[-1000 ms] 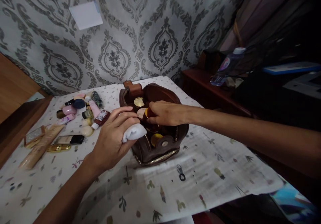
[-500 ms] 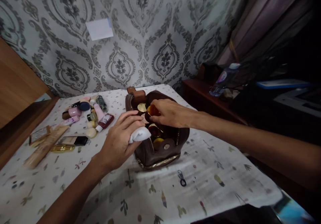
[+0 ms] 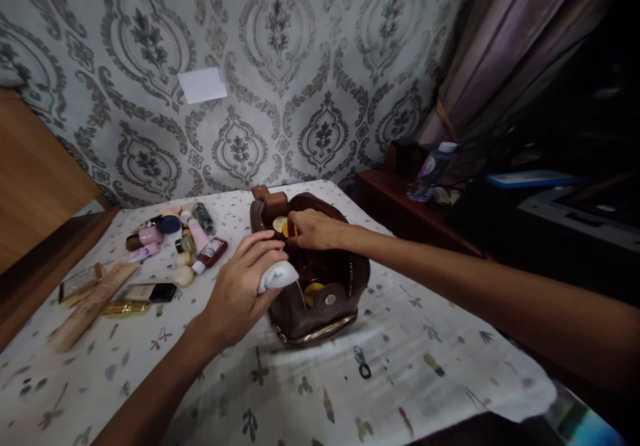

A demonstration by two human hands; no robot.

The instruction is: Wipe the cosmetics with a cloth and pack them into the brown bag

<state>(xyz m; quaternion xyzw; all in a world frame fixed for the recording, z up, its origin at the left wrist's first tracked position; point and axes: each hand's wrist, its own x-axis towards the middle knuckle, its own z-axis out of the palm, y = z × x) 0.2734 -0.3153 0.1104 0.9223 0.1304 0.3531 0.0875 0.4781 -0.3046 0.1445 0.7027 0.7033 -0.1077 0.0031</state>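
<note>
A brown zippered bag [image 3: 295, 319] stands open on the table, with round gold and yellow items [image 3: 313, 294] inside. My right hand [image 3: 315, 228] reaches in over its far side, fingers closed on an amber-orange container [image 3: 291, 229]. Beside that lies a gold disc [image 3: 279, 223]. At the bag's left rim, my left hand [image 3: 245, 283] is curled around a folded white cloth [image 3: 278, 277], its fingertips by the opening. The lower inside of the bag is dark and hard to make out.
Left of the bag lie several cosmetics: a dark red bottle [image 3: 211, 254], a pink tube [image 3: 199, 234], a beige tube [image 3: 93, 306] and a black-capped bottle [image 3: 147, 292]. A clear bottle [image 3: 433, 171] stands on the red-brown side surface [image 3: 385, 196]. A wooden panel [image 3: 40, 179] borders the left.
My right hand has moved slightly left and deeper toward the bag's far side with the amber-orange container. The left hand stays at the rim with the cloth. The view has shifted slightly.
</note>
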